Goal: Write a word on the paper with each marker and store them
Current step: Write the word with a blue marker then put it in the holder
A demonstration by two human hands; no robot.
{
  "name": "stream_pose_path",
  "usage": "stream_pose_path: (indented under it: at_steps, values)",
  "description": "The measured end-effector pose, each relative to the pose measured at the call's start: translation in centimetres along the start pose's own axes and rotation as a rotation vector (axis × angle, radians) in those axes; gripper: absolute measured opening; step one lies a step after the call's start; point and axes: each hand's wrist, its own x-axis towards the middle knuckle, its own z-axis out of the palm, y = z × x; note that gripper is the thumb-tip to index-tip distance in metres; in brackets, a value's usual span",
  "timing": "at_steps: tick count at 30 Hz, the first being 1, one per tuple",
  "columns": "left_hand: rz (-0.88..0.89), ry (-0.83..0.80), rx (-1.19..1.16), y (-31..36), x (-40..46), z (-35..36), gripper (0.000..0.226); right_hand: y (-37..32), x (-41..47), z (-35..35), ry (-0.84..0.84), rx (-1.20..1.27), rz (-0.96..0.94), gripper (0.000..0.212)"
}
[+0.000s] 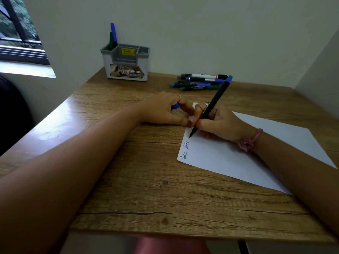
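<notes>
A white sheet of paper (229, 158) lies on the wooden table (146, 189), with two handwritten words along its left edge, one green and one blue. My right hand (220, 125) grips a black marker with a blue end (212, 107), its tip touching the paper just above the blue word. My left hand (168, 110) rests beside the paper's top corner, fingers curled round a blue marker cap (175, 106). A grey pen holder (126, 61) at the back holds a blue marker (113, 32) and a green marker (111, 41). Several loose markers (200, 81) lie at the back.
A window is at the upper left beside the wall. The table stands in a corner, with walls behind it and to the right. A dark shape sits at the left table edge.
</notes>
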Motion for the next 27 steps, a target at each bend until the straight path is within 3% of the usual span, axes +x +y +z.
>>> stream_pose_path:
  at_steps: [3, 6, 9, 18, 22, 27]
  values:
    - [-0.006, -0.003, -0.001, -0.12, 0.06, 0.01, 0.039, 0.13, 0.05, -0.04, -0.026, -0.004, -0.006, 0.003]
    - [-0.006, 0.001, -0.003, -0.05, 0.04, 0.00, 0.037, 0.20, 0.12, -0.13, -0.054, -0.009, -0.008, 0.014]
    - [-0.016, -0.001, -0.007, -0.15, 0.09, 0.01, 0.036, 0.40, 0.29, -0.04, -0.035, -0.016, -0.019, 0.003]
    - [-0.022, -0.005, -0.007, -0.30, 0.12, 0.06, 0.037, 0.28, 0.29, -0.04, -0.030, -0.005, -0.010, 0.005]
    - [-0.038, -0.006, -0.001, -0.09, 0.07, 0.02, 0.034, 0.25, 0.22, -0.16, -0.021, -0.015, -0.001, 0.014]
    - [-0.028, -0.015, -0.012, -0.20, 0.14, 0.03, 0.033, 0.33, 0.21, -0.17, -0.012, -0.036, 0.005, 0.005]
